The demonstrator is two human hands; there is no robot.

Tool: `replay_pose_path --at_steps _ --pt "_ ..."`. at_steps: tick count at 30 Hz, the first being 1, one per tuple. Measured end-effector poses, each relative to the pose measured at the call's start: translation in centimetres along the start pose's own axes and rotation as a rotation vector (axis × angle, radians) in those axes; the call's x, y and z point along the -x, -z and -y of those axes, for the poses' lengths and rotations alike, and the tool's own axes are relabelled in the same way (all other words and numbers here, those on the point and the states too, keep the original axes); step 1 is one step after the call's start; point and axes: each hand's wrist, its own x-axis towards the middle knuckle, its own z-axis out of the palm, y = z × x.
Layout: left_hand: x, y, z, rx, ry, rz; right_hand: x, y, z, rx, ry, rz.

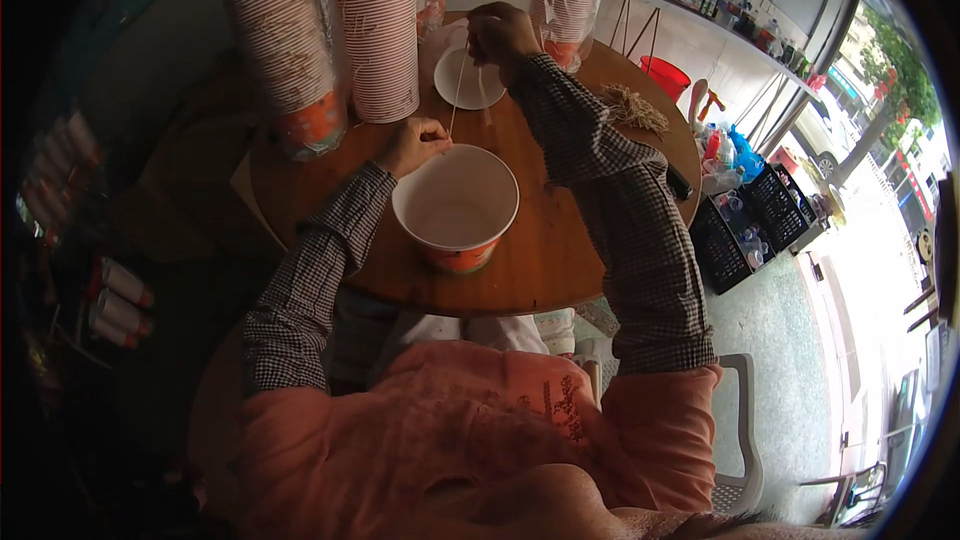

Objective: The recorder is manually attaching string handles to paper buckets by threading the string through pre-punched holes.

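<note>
A thin pale string (pixel 458 95) runs taut and almost upright between my two hands. My left hand (pixel 418 145) pinches its lower end at the far left rim of a paper bucket (pixel 455 202). The bucket stands upright near the middle of the table, white inside with an orange printed outside; its inside looks bare. Higher and farther off, my right hand (pixel 503 35) is closed on the string's upper end. Below and behind that hand sits a white bowl (pixel 470 85), partly covered by the string. Both forearms wear checked sleeves.
Tall stacks of nested paper buckets (pixel 375 35), some in clear plastic, line the round wooden table's (pixel 560 260) far side. A bundle of pale strings (pixel 635 108) lies at right. Beyond the table are a red bucket (pixel 666 75) and black crates (pixel 745 230) on the floor.
</note>
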Motion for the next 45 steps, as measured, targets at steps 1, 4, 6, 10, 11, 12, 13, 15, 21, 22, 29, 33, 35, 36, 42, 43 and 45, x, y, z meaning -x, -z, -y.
replay_pose_path --at_steps 1,4,6,10,11,12,13,15,21,22,29,33,35,36,42,43,45 --pt "0.1 -0.3 0.2 0.002 -0.005 0.004 -0.4 0.2 -0.5 0.002 0.002 -0.006" --pt "0.5 -0.9 0.5 -0.073 0.004 -0.022 -1.6 1.5 -1.4 -0.019 -0.082 -0.118" --pt "0.7 -1.2 0.5 -0.138 -0.020 -0.071 -2.0 3.1 -1.9 -0.131 -0.121 -0.210" --pt "1.3 -1.0 2.0 -0.200 0.033 -0.094 0.5 4.8 -1.7 -0.198 -0.186 -0.138" --pt "1.2 -1.0 1.7 -0.248 0.018 -0.084 1.6 6.0 -0.8 -0.316 -0.267 -0.013" --pt "1.2 -0.9 1.6 -0.296 0.008 -0.073 2.7 6.9 0.0 -0.437 -0.351 0.114" --pt "1.2 -0.9 1.4 -0.292 0.011 -0.071 3.7 7.6 1.0 -0.446 -0.287 0.219" --pt "1.3 -0.8 0.3 -0.307 0.063 -0.122 6.4 7.5 3.9 -0.451 -0.224 0.329" --pt "4.6 -2.5 -9.1 0.484 -0.195 -0.439 14.1 6.1 4.3 -0.590 -0.114 0.379" --pt "5.8 -3.1 -12.4 0.545 -0.143 -0.349 15.5 5.8 3.6 -0.628 -0.145 0.340" --pt "13.6 -6.9 -15.9 0.895 0.059 0.128 25.1 5.0 0.2 -0.926 -0.372 0.282" --pt "16.3 -8.7 -17.6 1.184 0.291 0.175 29.8 5.4 -3.0 -0.976 -0.392 0.186" --pt "17.9 -10.9 -16.1 1.166 0.187 0.168 31.5 4.9 -4.1 -1.008 -0.453 0.141" --pt "18.6 -11.5 -15.5 1.166 0.193 0.167 31.9 4.7 -5.0 -1.050 -0.450 0.167" --pt "20.2 -11.5 -14.1 1.026 0.397 0.259 32.6 4.9 -6.9 -1.053 -0.505 0.179" --pt "20.5 -11.0 -14.7 0.954 0.393 0.214 32.5 5.0 -7.2 -1.057 -0.505 0.176" --pt "21.2 -10.5 -14.9 0.881 0.390 0.162 32.2 5.1 -7.7 -0.994 -0.470 0.122"
